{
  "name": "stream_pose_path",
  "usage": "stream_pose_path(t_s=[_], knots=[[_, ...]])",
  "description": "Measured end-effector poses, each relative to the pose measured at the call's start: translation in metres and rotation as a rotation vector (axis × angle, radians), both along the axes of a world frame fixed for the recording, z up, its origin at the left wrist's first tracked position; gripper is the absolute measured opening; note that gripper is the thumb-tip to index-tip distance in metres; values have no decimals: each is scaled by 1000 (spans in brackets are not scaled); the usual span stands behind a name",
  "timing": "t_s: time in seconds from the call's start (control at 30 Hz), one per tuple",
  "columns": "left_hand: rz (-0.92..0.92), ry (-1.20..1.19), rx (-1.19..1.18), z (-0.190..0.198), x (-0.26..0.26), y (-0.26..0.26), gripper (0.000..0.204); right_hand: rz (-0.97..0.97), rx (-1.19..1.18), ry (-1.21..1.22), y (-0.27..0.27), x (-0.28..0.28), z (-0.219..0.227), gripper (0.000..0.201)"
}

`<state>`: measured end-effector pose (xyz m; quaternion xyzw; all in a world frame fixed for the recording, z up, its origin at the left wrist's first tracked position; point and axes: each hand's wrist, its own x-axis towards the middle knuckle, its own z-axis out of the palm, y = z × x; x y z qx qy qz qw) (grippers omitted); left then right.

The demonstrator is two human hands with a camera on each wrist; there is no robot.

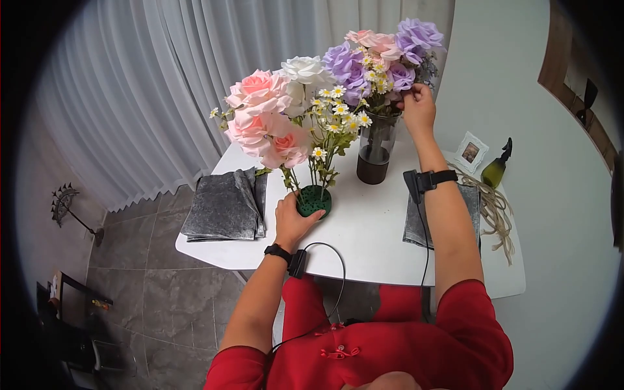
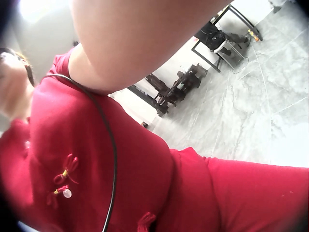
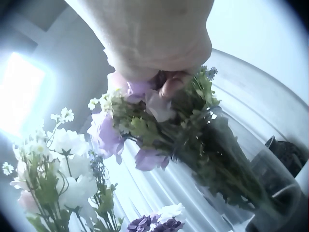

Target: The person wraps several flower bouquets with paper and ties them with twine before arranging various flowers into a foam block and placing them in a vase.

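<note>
My left hand holds the round green flower-foam block, thumb along its front and fingers at its left side. Pink roses, a white rose and small daisies stand in that block on green stems. My right hand is raised at the rim of a clear glass vase with a dark base. Its bent fingers pinch among the blooms, by a pale lilac flower; the fingertips are partly hidden. Purple roses and peach roses fill the vase.
Grey folded cloths lie on the white table's left, and another grey cloth lies on the right, partly behind my forearm. Beyond it are rope strands, a small white picture frame and a green bottle.
</note>
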<state>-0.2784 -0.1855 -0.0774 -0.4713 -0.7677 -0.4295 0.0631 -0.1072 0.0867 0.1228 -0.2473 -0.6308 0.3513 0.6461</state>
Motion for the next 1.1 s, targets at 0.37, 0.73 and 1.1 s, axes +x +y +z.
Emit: stream_pose_path(t_s=[0.37,0.73,1.1], knots=[[-6,-29,-15,2,1,0,78,-356,100,-318,2,-4,-39,45],[-10,-20,-20,-2,-2,1,80,-468,261,-279,44,-9,-31,29],[-12,-38,-8,4,0,0,80,-195,103,-405,37,6,-17,31]])
